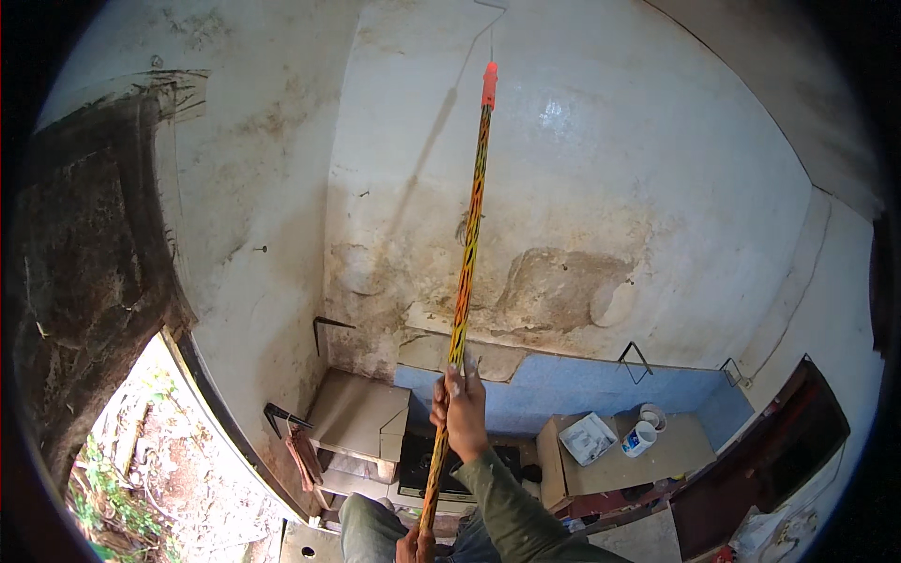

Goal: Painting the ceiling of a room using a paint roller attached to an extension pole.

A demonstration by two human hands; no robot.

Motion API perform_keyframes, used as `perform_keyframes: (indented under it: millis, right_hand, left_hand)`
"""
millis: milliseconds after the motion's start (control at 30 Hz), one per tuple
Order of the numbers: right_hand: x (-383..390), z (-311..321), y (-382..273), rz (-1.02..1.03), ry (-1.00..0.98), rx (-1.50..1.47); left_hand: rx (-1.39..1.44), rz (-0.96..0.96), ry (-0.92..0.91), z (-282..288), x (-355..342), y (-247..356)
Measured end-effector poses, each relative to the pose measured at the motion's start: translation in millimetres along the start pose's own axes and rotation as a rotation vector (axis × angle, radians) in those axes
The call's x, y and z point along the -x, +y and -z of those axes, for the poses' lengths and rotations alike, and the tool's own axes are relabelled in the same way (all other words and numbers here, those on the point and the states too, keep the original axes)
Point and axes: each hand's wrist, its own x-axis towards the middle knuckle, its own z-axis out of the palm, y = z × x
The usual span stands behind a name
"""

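Stained plaster walls (601, 188) met at a corner, with an open doorway (141, 450) at far left. You held the long orange-and-black patterned pole (467, 253) upright against that corner: your left hand (416, 544) closed around its lower end, your right hand (460, 408) clamped higher up. Farther right, a flat white packet (587, 437) and a white tub (640, 437) sat on a cardboard box (657, 460).

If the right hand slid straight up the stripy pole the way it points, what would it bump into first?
Probably nothing until the orange tip. The right hand grips the pole, which looks bare all the way up. Past the tip a thin wire frame runs toward the wall; depth there is unclear.
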Motion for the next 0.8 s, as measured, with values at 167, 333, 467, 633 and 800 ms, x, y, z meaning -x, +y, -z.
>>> perform_keyframes:
  millis: [167,333,467,633,800]
  right_hand:
    - [-48.3,-10.7,-44.1,0.117,-0.010,0.054]
    - [-86.9,-25.1,-101.1,0.214,0.004,0.080]
    - [-110.0,-43.8,-141.6,0.297,-0.013,0.129]
    - [-131.5,-53.5,-180.5,0.374,-0.043,0.148]
    - [-131.5,-61.5,-199.7,0.381,-0.041,0.160]
  left_hand:
    - [-0.208,-0.205,-0.033,2.0,-52.0,-13.0]
    - [-0.310,-0.100,-0.065,-49.7,-76.7,91.6]
    - [-0.427,-0.450,-0.105,-62.3,-96.1,121.2]
    - [-0.247,-0.333,-0.217,-87.3,-101.3,172.2]
    - [-0.084,-0.274,-0.207,-98.9,-110.6,169.9]
